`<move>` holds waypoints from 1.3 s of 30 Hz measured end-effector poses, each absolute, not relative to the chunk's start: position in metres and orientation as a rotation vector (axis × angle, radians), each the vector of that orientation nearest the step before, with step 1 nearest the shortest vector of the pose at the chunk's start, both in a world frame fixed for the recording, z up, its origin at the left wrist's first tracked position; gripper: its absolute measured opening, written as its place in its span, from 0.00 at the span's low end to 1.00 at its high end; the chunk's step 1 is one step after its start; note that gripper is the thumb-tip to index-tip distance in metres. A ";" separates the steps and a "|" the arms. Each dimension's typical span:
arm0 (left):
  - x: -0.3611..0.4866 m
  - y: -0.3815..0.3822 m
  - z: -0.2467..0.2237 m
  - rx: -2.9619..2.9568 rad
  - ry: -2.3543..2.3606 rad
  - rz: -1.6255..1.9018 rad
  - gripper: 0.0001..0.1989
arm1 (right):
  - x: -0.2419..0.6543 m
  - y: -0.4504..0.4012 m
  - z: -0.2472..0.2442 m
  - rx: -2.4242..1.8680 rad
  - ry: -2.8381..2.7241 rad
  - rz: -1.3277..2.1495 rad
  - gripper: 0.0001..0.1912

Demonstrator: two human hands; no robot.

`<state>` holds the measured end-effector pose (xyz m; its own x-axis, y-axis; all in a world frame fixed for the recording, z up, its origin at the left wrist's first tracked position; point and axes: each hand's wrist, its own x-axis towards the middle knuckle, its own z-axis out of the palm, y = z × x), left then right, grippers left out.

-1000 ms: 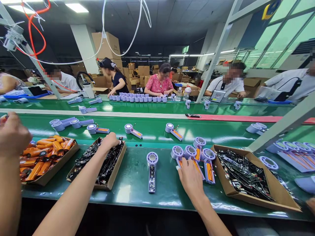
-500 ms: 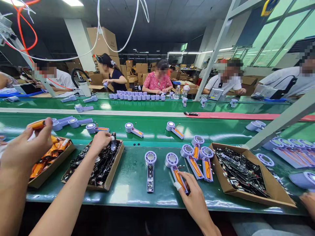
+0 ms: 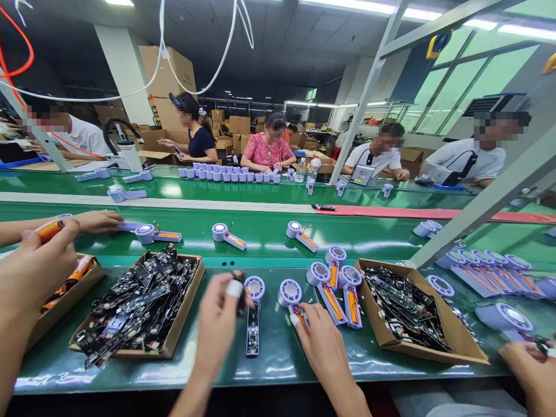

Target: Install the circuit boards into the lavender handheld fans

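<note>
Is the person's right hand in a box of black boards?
No, the right hand is touching a purple piece with a round head.

No text, number or sign can be read. On the tall brown cardboard carton [image 3: 167,72], towards eleven o'clock, dark print is too small to make out. The pale boxy device [image 3: 362,175] and the small lilac pieces with black-and-white patches [image 3: 341,189], between two and three o'clock, show only illegible marks.

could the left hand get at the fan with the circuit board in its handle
Probably yes: the left hand is close beside that fan, with nothing seen between them, though it grips a dark, blurred part.
</note>
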<state>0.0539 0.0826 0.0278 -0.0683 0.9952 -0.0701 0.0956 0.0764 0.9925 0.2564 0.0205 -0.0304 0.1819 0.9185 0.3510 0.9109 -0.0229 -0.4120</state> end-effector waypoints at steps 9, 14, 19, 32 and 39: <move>0.102 0.017 -0.023 0.876 1.069 0.964 0.18 | 0.260 0.009 -0.024 -1.633 -1.546 0.595 0.13; 0.063 0.014 -0.033 0.843 1.102 1.006 0.30 | 0.257 0.002 -0.018 -1.498 -1.364 0.975 0.14; 0.058 0.008 -0.039 1.026 1.153 0.968 0.23 | 0.249 -0.001 -0.015 -1.328 -1.227 1.267 0.17; 0.099 0.031 -0.026 1.426 1.093 0.889 0.07 | 0.242 -0.005 -0.029 -1.308 -1.145 1.262 0.16; 0.093 0.028 -0.028 1.288 1.112 0.907 0.13 | 0.241 -0.012 -0.033 -1.553 -1.597 0.429 0.11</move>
